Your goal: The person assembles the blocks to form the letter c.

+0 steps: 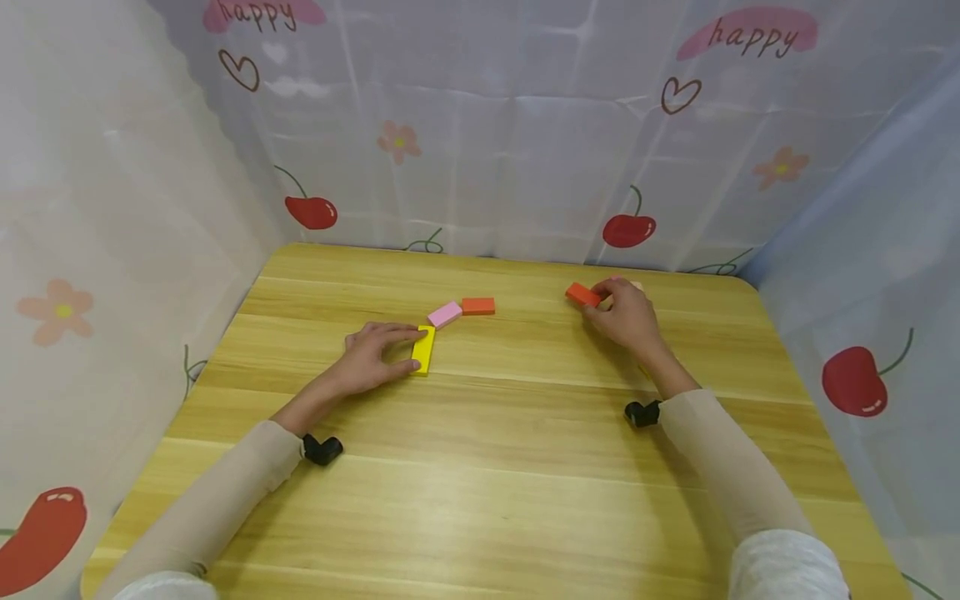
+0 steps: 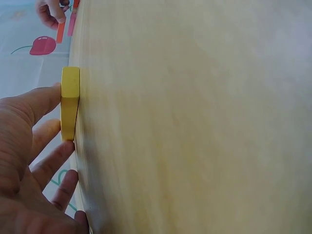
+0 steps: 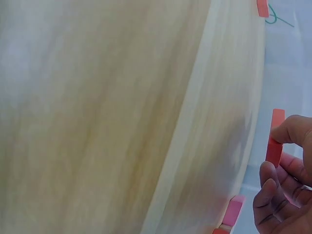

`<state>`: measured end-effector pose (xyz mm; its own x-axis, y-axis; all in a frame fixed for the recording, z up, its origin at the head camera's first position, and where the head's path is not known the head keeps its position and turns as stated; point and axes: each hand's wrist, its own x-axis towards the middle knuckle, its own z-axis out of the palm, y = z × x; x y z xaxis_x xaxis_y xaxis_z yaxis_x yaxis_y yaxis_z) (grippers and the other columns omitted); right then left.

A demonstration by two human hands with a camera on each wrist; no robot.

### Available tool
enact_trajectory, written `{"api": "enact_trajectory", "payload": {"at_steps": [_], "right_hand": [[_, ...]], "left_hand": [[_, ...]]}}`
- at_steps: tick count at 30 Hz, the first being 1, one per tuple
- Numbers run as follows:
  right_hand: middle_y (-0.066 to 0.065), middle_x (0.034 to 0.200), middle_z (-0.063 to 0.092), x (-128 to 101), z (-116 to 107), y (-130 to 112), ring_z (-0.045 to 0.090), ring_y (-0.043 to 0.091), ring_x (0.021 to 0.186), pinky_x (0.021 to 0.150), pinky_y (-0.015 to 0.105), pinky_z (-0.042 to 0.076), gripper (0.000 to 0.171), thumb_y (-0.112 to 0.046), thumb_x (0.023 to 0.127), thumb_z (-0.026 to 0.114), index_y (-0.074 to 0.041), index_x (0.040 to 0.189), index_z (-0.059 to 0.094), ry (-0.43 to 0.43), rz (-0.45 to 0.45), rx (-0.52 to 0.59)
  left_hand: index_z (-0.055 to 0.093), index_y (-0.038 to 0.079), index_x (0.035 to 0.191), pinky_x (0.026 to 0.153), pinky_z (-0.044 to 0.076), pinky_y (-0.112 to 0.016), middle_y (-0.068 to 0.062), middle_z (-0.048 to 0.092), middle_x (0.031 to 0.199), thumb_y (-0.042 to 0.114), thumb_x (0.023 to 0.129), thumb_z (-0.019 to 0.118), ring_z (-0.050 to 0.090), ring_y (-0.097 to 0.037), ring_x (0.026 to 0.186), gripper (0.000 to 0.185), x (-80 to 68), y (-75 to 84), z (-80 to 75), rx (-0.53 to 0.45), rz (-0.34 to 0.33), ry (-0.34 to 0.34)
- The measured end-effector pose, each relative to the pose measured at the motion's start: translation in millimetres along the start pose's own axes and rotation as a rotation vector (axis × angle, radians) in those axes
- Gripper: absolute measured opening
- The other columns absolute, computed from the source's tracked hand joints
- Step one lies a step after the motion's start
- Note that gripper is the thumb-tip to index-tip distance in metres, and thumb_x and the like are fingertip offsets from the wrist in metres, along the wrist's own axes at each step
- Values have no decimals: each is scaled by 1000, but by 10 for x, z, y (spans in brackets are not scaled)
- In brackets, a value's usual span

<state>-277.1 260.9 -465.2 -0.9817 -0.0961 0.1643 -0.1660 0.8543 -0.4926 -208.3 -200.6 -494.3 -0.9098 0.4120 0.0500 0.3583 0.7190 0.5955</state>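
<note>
My left hand point(image 1: 366, 358) has its thumb and fingertips at the two ends of a yellow block point(image 1: 423, 350), which lies flat on the wooden table. A pink block point(image 1: 445, 314) sits at an angle just beyond the yellow one. Beside it lies an orange block point(image 1: 478, 306), and the three form a bent row. Farther right, my right hand point(image 1: 628, 315) pinches an orange-red block point(image 1: 580, 293) between thumb and fingers. The right wrist view shows this block point(image 3: 276, 139) raised off the tabletop.
Another pink block point(image 3: 234, 210) is near the right hand, mostly hidden by it in the head view; part of a red block point(image 3: 222, 231) shows beside it. The table point(image 1: 510, 467) meets a printed curtain point(image 1: 510, 167) at its back edge. Black wrist cameras point(image 1: 322, 450) hang under both sleeves.
</note>
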Motion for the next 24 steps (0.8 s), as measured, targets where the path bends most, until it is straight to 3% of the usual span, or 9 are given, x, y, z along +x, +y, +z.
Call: {"api": "enact_trajectory", "payload": {"at_steps": [24], "right_hand": [[7,106,64,-59,166,-151,64,25,87,78,41,50,34,-31,86,71,-12,114,67,-38,-51,22]], "left_hand": [[56,36,138,92,19,-55,1,51,149,54,86,70,35,-32,135,57,5,8,13,2,-1,1]]}}
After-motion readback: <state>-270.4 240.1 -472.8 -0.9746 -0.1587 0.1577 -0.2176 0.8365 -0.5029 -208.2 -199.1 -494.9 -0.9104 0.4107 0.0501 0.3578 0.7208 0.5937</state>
